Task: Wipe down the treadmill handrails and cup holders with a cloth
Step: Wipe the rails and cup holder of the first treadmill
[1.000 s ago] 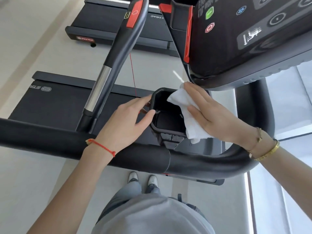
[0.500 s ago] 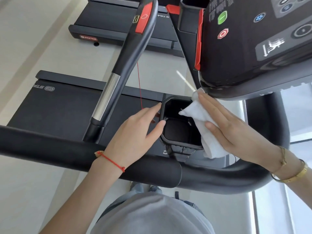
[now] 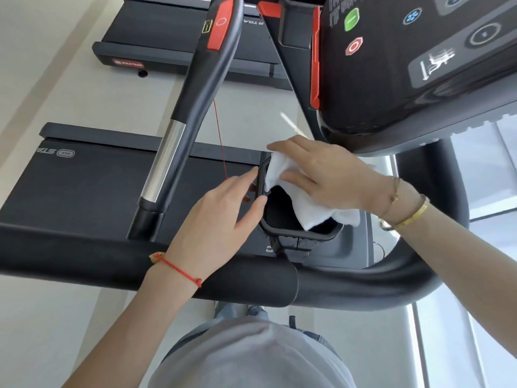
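Right hand [image 3: 330, 175] on cloth [image 3: 310, 214] over cup holder [image 3: 296, 233]

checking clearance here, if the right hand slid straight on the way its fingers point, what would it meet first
Probably the far-left rim of the black plastic cup holder, where the fingers of the left hand rest. The right hand presses the white cloth and points left across the opening; depth is uncertain.

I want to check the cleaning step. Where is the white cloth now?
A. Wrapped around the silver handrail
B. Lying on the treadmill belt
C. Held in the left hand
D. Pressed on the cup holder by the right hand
D: the right hand presses the cloth over the cup holder rim, while the left hand only touches the holder's side.
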The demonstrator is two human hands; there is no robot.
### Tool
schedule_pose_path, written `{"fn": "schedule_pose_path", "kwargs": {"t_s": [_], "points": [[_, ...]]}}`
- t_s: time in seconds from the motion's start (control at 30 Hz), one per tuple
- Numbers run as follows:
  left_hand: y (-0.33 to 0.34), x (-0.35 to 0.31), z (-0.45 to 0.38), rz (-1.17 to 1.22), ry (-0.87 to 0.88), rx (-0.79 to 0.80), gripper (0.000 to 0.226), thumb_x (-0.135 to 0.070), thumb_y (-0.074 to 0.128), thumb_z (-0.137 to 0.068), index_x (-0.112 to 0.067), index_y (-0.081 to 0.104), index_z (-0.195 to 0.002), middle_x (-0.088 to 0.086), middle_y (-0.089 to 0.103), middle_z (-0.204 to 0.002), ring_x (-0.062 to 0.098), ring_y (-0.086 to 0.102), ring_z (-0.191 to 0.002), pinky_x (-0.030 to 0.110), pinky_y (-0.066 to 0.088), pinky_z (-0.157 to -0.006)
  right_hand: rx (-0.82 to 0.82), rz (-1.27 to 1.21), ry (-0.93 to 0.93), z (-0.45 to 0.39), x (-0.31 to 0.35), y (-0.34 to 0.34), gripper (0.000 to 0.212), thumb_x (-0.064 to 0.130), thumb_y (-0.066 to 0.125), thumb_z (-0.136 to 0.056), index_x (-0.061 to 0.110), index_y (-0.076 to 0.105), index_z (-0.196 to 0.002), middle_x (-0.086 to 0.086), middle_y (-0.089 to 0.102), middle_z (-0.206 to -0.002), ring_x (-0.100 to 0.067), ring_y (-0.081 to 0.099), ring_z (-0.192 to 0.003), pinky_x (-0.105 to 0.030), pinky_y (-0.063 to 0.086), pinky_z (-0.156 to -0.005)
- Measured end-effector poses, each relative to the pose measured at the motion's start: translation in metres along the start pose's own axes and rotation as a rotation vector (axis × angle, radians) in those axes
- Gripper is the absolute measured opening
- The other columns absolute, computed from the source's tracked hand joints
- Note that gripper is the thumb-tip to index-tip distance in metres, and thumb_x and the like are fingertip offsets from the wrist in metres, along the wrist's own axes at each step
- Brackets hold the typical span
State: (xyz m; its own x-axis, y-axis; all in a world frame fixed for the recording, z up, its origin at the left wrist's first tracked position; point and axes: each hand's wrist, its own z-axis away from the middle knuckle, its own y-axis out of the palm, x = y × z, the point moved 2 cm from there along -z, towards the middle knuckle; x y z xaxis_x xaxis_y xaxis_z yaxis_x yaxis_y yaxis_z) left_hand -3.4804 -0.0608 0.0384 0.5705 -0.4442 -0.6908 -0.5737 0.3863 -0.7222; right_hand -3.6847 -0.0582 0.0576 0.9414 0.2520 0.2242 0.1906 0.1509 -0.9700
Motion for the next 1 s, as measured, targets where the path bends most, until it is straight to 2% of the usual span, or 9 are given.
{"fn": "schedule_pose_path", "kwargs": {"t_s": [0.07, 0.23, 0.43, 0.6, 0.7, 0.8, 0.87, 0.93, 1.0], "points": [[0.001, 0.0, -0.001, 0.002, 0.002, 0.004, 0.048, -0.039, 0.044, -0.098, -0.031, 0.041, -0.146, -0.008, 0.062, -0.113, 0.009, 0.06, -0.104, 0.04, 0.053, -0.087, -0.023, 0.091, 0.051, 0.001, 0.001, 0.002, 0.05, 0.041, 0.038, -0.101, 0.017, 0.036, -0.145, -0.004, 0.052, -0.129, -0.028, 0.058, -0.105, -0.046, 0.049, -0.083], [0.002, 0.001, -0.001, -0.002, -0.017, -0.013, 0.051, -0.041, 0.044, -0.097, -0.024, 0.043, -0.145, -0.009, 0.062, -0.118, 0.004, 0.06, -0.106, 0.038, 0.053, -0.091, -0.051, -0.113, 0.091, 0.026, -0.01, 0.001, 0.05, 0.031, 0.046, -0.101, 0.007, 0.034, -0.142, -0.011, 0.05, -0.13, -0.031, 0.052, -0.113, -0.036, 0.04, -0.093], [0.001, 0.002, -0.001, 0.009, -0.014, -0.027, 0.048, -0.042, 0.045, -0.097, -0.028, 0.043, -0.143, -0.007, 0.062, -0.115, 0.01, 0.061, -0.105, 0.041, 0.054, -0.089, -0.056, 0.243, -0.009, -0.017, 0.013, 0.006, 0.034, 0.03, 0.032, -0.103, 0.014, 0.043, -0.131, -0.002, 0.053, -0.119, -0.023, 0.056, -0.098, -0.037, 0.046, -0.073], [0.002, 0.002, 0.0, 0.008, -0.003, -0.021, 0.046, -0.041, 0.045, -0.098, -0.036, 0.04, -0.143, -0.01, 0.062, -0.111, 0.007, 0.061, -0.103, 0.039, 0.054, -0.087, -0.115, 0.141, 0.059, 0.009, 0.002, 0.004, 0.04, 0.035, 0.033, -0.102, 0.014, 0.043, -0.135, -0.003, 0.055, -0.117, -0.026, 0.057, -0.099, -0.043, 0.049, -0.077], [0.002, 0.003, 0.0, 0.008, -0.009, -0.018, 0.049, -0.041, 0.045, -0.097, -0.03, 0.041, -0.145, -0.009, 0.062, -0.113, 0.007, 0.061, -0.104, 0.038, 0.054, -0.089, -0.127, 0.103, 0.078, 0.032, -0.001, 0.01, 0.053, 0.026, 0.04, -0.099, 0.004, 0.032, -0.146, -0.013, 0.047, -0.135, -0.03, 0.049, -0.119, -0.029, 0.037, -0.103], [0.002, 0.003, -0.002, 0.01, 0.003, -0.008, 0.05, -0.041, 0.044, -0.097, -0.028, 0.042, -0.146, -0.008, 0.063, -0.114, 0.006, 0.061, -0.104, 0.037, 0.053, -0.09, -0.15, -0.258, 0.225, 0.061, 0.002, 0.02, 0.061, 0.026, 0.042, -0.101, 0.006, 0.015, -0.152, -0.005, 0.033, -0.143, -0.017, 0.041, -0.118, -0.012, 0.025, -0.097], [0.002, 0.003, -0.001, 0.005, 0.01, -0.008, 0.05, -0.041, 0.044, -0.097, -0.027, 0.042, -0.146, -0.008, 0.063, -0.114, 0.006, 0.061, -0.104, 0.037, 0.054, -0.09, -0.101, -0.545, 0.458, 0.079, 0.009, 0.028, 0.049, 0.036, 0.046, -0.099, 0.018, 0.028, -0.141, 0.01, 0.045, -0.121, -0.002, 0.046, -0.092, -0.008, 0.032, -0.078], [0.002, 0.003, -0.001, 0.003, 0.016, -0.016, 0.048, -0.04, 0.045, -0.098, -0.028, 0.043, -0.144, -0.009, 0.064, -0.111, 0.007, 0.061, -0.103, 0.037, 0.055, -0.09, -0.044, -0.769, 0.666, 0.09, 0.012, 0.04, 0.031, 0.048, 0.049, -0.095, 0.017, 0.043, -0.101, 0.021, 0.053, -0.075, 0.002, 0.045, -0.062, -0.007, 0.036, -0.059], [0.003, 0.003, -0.002, 0.006, 0.026, -0.022, 0.046, -0.038, 0.046, -0.098, -0.028, 0.045, -0.143, -0.01, 0.064, -0.109, 0.006, 0.061, -0.101, 0.035, 0.055, -0.09, -0.058, -0.788, 0.706, 0.086, 0.011, 0.042, 0.036, 0.045, 0.05, -0.096, 0.017, 0.035, -0.08, 0.02, 0.046, -0.05, 0.002, 0.043, -0.047, -0.006, 0.035, -0.05]]}}
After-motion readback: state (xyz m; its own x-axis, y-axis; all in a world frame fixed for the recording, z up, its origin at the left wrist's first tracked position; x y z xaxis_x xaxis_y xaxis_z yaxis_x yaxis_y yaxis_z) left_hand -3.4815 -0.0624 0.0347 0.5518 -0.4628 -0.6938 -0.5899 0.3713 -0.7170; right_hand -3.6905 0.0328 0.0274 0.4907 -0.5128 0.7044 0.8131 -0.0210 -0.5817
